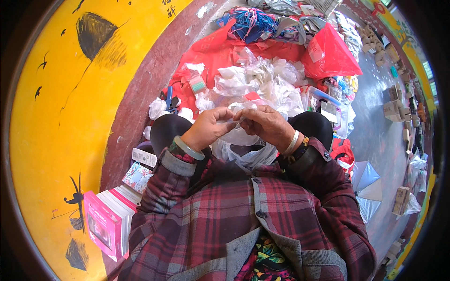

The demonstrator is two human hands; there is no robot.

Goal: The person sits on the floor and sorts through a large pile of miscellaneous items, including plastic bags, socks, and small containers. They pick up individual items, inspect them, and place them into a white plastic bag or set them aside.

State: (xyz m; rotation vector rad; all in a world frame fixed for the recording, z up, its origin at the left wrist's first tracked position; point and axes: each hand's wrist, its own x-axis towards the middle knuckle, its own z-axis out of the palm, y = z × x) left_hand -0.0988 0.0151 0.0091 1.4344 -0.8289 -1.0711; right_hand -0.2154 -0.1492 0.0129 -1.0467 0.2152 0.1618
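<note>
My left hand (210,128) and my right hand (265,124) meet above my lap, fingertips nearly touching. Both pinch a thin, whitish translucent piece, seemingly plastic; the fingers hide most of it, so its exact kind is unclear. Just beyond the hands lies a heap of crumpled clear plastic bags (260,79) on red plastic sheeting (207,45). An open clear plastic bag (242,154) sits between my knees, below the hands. A green-and-white card (197,84) lies at the heap's left edge.
A clear plastic box (323,95) and an upright red bag (330,52) stand at right. Blue and pink cords (251,23) are piled at the back. Pink-covered boxes (105,224) stand by the yellow wall (45,116). A folding umbrella (367,186) and cardboard boxes (393,110) are farther right.
</note>
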